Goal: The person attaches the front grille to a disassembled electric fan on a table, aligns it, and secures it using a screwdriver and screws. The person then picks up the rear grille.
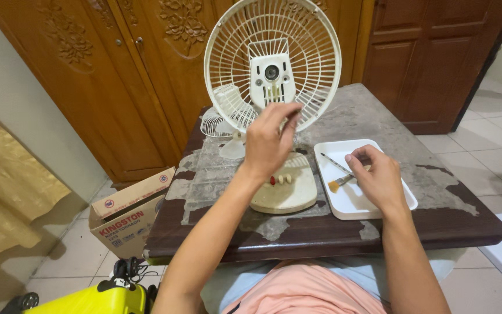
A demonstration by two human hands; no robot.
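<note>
I had my left hand (269, 139) raised in front of the cream table fan (272, 87), fingertips bunched at the lower edge of the motor housing (271, 72), inside the rear grille (228, 52); the grip looked pressed together, perhaps on some small part, but I could not tell what, if anything, sat between the fingers. The fan stood on its oval base (286, 189) at the middle of the worn table (332, 232), its front grille and blades off. A second, smaller white grille (215, 122) leaned behind it at the left. My right hand (379, 177) rested in the white tray (355, 206) just right of the base, its grip pinching a thin metal tool (335, 164) beside a small brush with an amber tip (339, 182).

To do this well, I judged that the fan needed steadying at the base, since the tall grille could tip, and that any loosened small part belonged straight in the tray, well inside its rim.
</note>
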